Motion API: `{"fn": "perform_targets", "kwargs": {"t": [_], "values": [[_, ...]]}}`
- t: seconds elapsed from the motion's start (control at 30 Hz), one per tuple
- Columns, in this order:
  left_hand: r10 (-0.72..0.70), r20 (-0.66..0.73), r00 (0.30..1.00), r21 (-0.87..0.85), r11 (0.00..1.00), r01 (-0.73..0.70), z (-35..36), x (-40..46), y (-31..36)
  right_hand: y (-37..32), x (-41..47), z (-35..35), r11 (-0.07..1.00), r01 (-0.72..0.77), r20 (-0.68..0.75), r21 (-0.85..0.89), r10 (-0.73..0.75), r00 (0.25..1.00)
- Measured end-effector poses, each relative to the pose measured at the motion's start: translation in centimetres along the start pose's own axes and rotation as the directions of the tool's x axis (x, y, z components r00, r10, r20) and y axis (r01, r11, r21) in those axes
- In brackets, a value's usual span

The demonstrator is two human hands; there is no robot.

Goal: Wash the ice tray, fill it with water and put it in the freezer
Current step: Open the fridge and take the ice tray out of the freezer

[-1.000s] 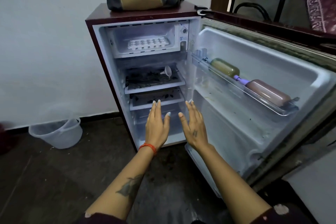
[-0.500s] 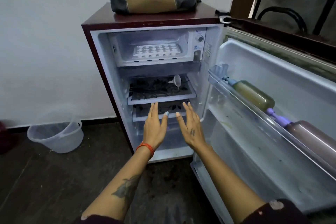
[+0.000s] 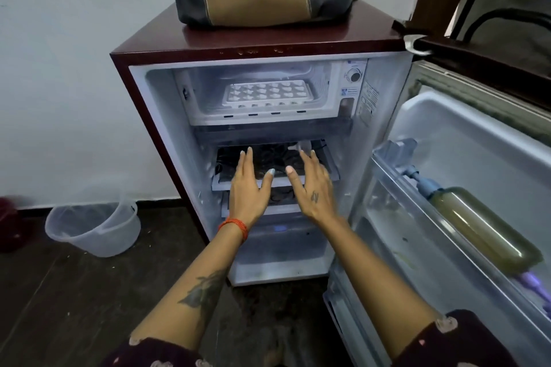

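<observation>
Hands (image 3: 249, 188) higher; knobbly ice tray (image 3: 266, 93)

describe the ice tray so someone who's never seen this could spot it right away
Find the small maroon fridge with its door open. In its top compartment, the freezer box, lies the ice tray: flat, white, gridded with little pockets, the only item there.

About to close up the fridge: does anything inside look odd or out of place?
Yes: a small funnel lies tipped on its side on the upper shelf. The ice tray sits flat in the freezer compartment.
</observation>
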State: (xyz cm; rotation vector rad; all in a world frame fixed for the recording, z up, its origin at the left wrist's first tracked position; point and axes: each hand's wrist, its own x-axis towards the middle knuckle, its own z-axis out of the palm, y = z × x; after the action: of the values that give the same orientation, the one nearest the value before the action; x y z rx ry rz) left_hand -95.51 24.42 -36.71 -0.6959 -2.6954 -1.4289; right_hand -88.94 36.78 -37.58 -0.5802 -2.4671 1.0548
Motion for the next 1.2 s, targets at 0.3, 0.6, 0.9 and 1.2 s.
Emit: {"fn": "perform_targets", "kwargs": {"t": [0.3,0.6,0.9,1.2], "values": [[0.068,-0.028,0.997,0.098,0.993,-0.065,-1.7,10.3,-1.7,-0.9,9.9,1.2,1.000,0.006,-0.109,-0.027,-0.009,0.994],[-0.003,-0.090,0.996,0.014,1.000,0.005,-2.5,18.2,-2.9,-1.1,17.9,1.4,1.000,-0.001,-0.221,0.007,0.002,0.975],[-0.145,-0.089,0.985,0.077,0.985,0.152,-2.4,22.9,-3.7,-0.4,23.8,1.9,0.972,-0.220,-0.146,-0.084,0.206,0.968],[-0.160,-0.191,0.969,0.043,0.984,0.171,-2.2,23.0,-3.1,-1.2,24.0,1.1,0.966,-0.251,-0.147,0.062,0.257,0.955]]}}
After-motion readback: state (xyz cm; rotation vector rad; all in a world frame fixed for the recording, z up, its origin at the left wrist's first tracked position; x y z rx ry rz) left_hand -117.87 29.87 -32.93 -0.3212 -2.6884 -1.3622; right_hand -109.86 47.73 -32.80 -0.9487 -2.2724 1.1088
